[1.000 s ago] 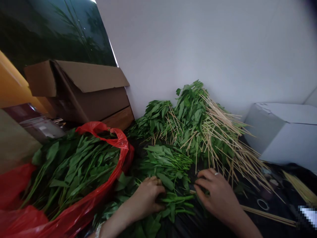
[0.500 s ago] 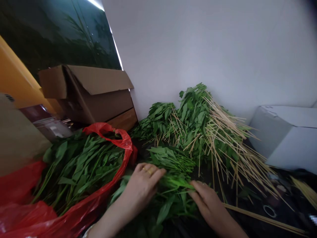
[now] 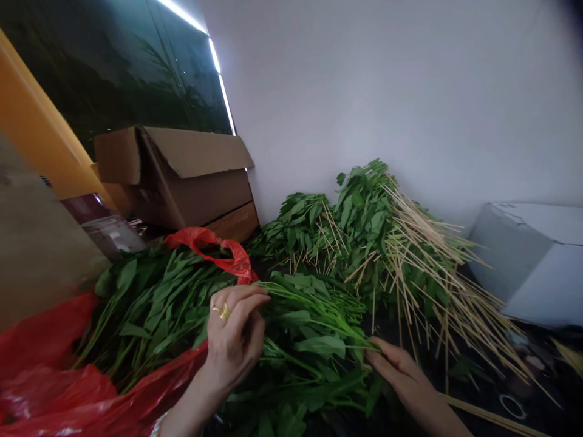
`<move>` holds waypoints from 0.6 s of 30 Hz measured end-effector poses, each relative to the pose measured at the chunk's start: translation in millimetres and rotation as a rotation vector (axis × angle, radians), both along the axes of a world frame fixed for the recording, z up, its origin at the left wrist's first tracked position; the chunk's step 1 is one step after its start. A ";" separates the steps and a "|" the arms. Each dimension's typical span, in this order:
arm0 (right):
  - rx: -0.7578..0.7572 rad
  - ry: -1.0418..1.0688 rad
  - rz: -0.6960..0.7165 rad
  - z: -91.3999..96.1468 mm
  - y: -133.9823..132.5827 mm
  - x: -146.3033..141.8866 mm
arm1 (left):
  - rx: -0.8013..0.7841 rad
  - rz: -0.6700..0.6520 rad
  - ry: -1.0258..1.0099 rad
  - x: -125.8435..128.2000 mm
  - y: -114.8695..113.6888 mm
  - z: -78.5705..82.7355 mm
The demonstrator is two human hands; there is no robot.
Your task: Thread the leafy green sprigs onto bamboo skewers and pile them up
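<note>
My left hand point(image 3: 234, 340), with a gold ring on it, pinches the leafy ends of some green stalks point(image 3: 310, 315) and lifts them above the loose pile. My right hand point(image 3: 401, 373) grips the stem ends of the same stalks at the lower right, low over the dark surface. A red plastic bag point(image 3: 54, 388) full of leafy greens point(image 3: 155, 303) lies just left of my left hand. Behind the stalks, greens threaded on bamboo skewers point(image 3: 401, 255) are heaped against the white wall.
An open cardboard box point(image 3: 182, 176) stands at the back left beside an orange panel. A white box point(image 3: 532, 261) sits at the right. Loose bamboo skewers point(image 3: 492, 413) and a small ring point(image 3: 512, 405) lie on the dark surface at the lower right.
My left hand has risen from the pile and drawn stalks up and to the left. My right hand has slid down and right along the stems. The camera has tilted slightly.
</note>
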State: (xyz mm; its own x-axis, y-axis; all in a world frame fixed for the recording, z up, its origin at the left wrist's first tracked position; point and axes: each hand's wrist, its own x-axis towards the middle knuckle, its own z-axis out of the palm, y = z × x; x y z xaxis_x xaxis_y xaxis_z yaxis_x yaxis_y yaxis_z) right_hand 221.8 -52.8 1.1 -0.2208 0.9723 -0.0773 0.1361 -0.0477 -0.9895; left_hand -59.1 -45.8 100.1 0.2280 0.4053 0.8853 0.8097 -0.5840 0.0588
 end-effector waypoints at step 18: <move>-0.138 0.181 0.251 -12.6 1.0 4.1 | -0.165 0.040 0.249 8.0 32.5 -26.7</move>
State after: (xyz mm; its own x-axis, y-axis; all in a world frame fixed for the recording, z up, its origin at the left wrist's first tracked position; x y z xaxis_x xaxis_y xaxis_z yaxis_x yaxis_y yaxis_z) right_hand 225.8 -51.7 -11.5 -0.4739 0.8691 -0.1419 -0.0166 -0.1700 -0.9853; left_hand -51.1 -13.4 73.3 0.4108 0.5520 0.7256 0.8334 -0.5502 -0.0533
